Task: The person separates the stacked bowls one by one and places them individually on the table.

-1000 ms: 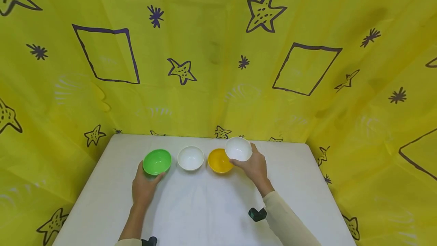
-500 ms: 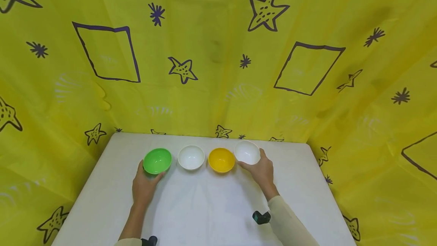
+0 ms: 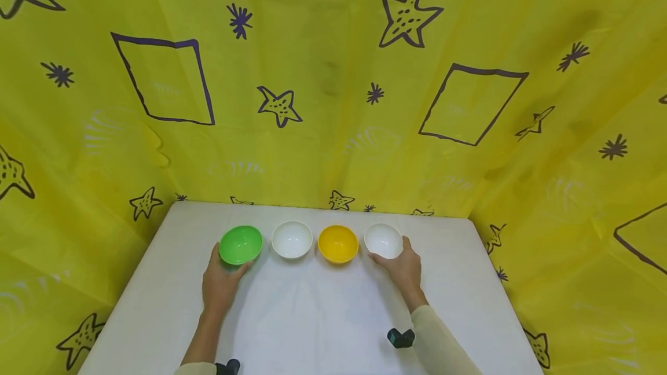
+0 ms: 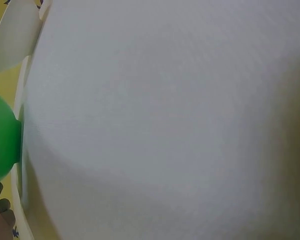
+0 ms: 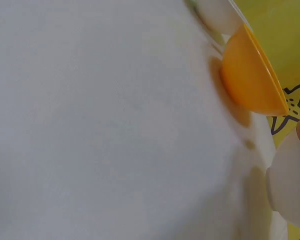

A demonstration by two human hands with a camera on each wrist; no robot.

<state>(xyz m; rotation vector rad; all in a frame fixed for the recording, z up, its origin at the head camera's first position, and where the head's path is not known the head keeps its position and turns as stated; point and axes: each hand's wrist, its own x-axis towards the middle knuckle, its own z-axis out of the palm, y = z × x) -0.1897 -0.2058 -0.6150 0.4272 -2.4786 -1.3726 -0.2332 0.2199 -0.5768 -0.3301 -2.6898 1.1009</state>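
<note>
Four bowls stand in a row on the white table (image 3: 312, 317): a green bowl (image 3: 240, 244), a white bowl (image 3: 292, 239), a yellow bowl (image 3: 338, 243) and a second white bowl (image 3: 384, 240) at the right end. My left hand (image 3: 229, 262) cups the green bowl's near side, thumb on its left. My right hand (image 3: 391, 254) grips the right white bowl, which rests on the table, thumb at its right rim. The left wrist view shows the green bowl (image 4: 0, 145) at the edge. In the right wrist view the yellow bowl (image 5: 250, 75) sits beside the held white bowl (image 5: 290, 180).
A yellow curtain (image 3: 333, 103) with drawn stars and squares closes in the table at the back and both sides. The near half of the tabletop lies bare in front of the bowls. Small dark wrist devices (image 3: 400, 337) sit on both forearms.
My right hand carried the white bowl from above the yellow bowl to the right and lowered it onto the table at the row's end. The left hand stayed on the green bowl.
</note>
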